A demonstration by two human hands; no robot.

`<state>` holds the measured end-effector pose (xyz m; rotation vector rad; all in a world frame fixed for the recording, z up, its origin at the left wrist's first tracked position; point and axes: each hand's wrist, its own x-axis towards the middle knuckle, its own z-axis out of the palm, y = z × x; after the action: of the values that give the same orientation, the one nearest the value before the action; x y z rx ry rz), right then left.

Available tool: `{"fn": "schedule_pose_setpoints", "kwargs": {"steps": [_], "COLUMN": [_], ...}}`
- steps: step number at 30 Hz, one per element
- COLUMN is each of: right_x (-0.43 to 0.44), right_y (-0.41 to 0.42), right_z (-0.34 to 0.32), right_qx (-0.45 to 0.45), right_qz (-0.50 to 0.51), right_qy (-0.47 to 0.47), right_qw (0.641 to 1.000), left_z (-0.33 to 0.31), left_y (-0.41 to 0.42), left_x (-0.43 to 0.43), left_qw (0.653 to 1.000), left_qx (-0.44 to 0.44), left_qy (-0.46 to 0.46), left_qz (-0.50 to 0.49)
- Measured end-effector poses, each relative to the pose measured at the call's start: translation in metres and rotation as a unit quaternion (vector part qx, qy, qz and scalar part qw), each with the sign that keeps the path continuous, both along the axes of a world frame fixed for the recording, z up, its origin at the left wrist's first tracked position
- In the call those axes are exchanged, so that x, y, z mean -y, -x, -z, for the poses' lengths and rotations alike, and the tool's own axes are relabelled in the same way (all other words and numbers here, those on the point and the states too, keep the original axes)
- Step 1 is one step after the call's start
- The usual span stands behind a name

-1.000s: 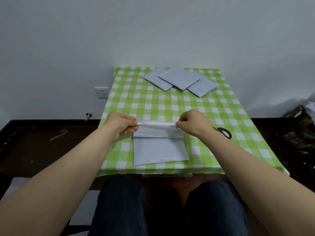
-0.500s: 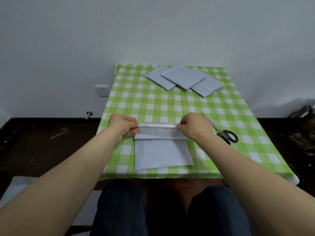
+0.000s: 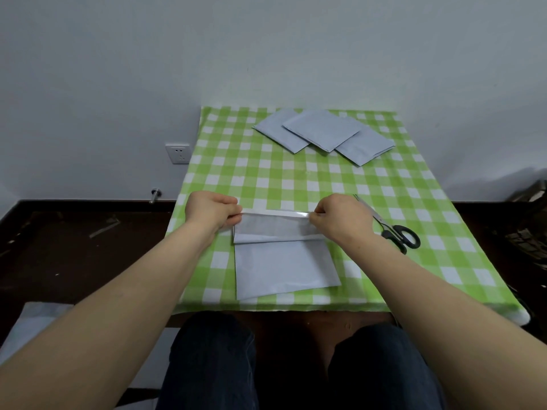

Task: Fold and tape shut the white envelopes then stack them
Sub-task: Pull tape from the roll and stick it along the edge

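Where a dark floor (image 3: pixel 74 255) meets a pale wall (image 3: pixel 266 48), a socket (image 3: pixel 177 153) sits at centre left beside a table (image 3: pixel 444 261) in green-and-white check that fills the middle of the frame. One envelope (image 3: pixel 284 270) lies at lower centre near the front edge, its flap (image 3: pixel 275 229) raised. The left hand (image 3: pixel 211 213) pinches the left end of a strip (image 3: pixel 276 213) along the flap's top edge; the right hand (image 3: pixel 340 218) pinches the right end. Three more envelopes (image 3: pixel 322 131) overlap at upper centre by the wall. One pair of scissors (image 3: pixel 393 230) lies just right of the right hand. Two knees (image 3: pixel 299 365) in dark trousers show at bottom centre.
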<state>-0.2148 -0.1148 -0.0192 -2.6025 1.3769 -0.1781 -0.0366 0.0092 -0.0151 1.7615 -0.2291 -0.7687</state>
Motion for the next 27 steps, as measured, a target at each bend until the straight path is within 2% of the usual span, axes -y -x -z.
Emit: {"fn": "schedule_pose_setpoints", "kwargs": {"steps": [11,22,27], "right_x": [0.004,-0.001,-0.003], "right_y": [-0.001,-0.004,-0.003], "right_z": [-0.002,-0.002,0.001], "right_qx": [-0.009,-0.021,-0.014], "right_qz": [0.003,-0.016,-0.01], "right_qy": [0.005,0.049,0.047], "right_qw": [1.0,0.998,0.999], "left_z": [0.002,0.015,0.014], "left_y": [0.002,0.006,0.007], "left_x": [-0.002,-0.008,-0.007], "left_qw": [1.0,1.0,1.0], "left_qx": [0.0,0.027,0.013], "left_qy": [0.007,0.01,0.011], "left_qz": [0.02,-0.004,0.0]}}
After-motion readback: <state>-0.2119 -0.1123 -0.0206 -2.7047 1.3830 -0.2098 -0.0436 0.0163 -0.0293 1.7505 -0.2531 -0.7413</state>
